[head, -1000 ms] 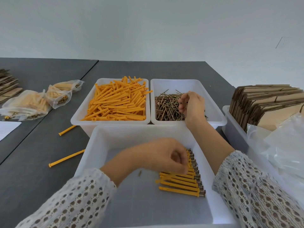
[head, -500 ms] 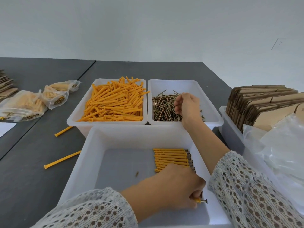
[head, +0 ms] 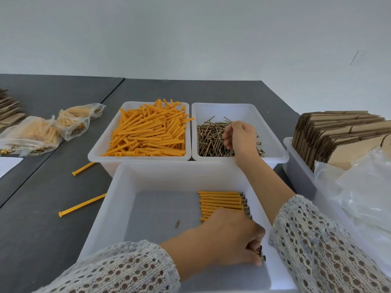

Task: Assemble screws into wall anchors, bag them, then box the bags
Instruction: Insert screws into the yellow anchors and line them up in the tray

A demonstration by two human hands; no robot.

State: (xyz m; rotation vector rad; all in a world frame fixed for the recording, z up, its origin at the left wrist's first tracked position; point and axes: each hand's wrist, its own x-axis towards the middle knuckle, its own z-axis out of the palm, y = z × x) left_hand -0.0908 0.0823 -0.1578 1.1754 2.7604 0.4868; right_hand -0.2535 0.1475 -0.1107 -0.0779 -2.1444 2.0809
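Observation:
In the near white tray point(head: 118, 208) lies a row of yellow anchors with screws in them point(head: 222, 200). My left hand point(head: 228, 240) covers the near end of that row, its fingers curled round assembled anchors whose screw heads stick out at its fingertips. My right hand point(head: 240, 137) is in the far right tray point(head: 273, 127), over the pile of brass screws point(head: 208, 140), with thumb and fingers pinching screws. The far left tray point(head: 99, 149) is heaped with loose yellow anchors point(head: 148, 132).
Two loose anchors point(head: 81, 205) lie on the grey table left of the trays. Filled plastic bags point(head: 31, 135) sit at the far left. At the right a bin holds flat cardboard boxes point(head: 342, 136) and empty clear bags point(head: 364, 197). A small bit point(head: 177, 224) lies in the near tray.
My left hand slid along the row of assembled anchors toward me to its near end. My right hand stayed in the screw tray, lifting slightly.

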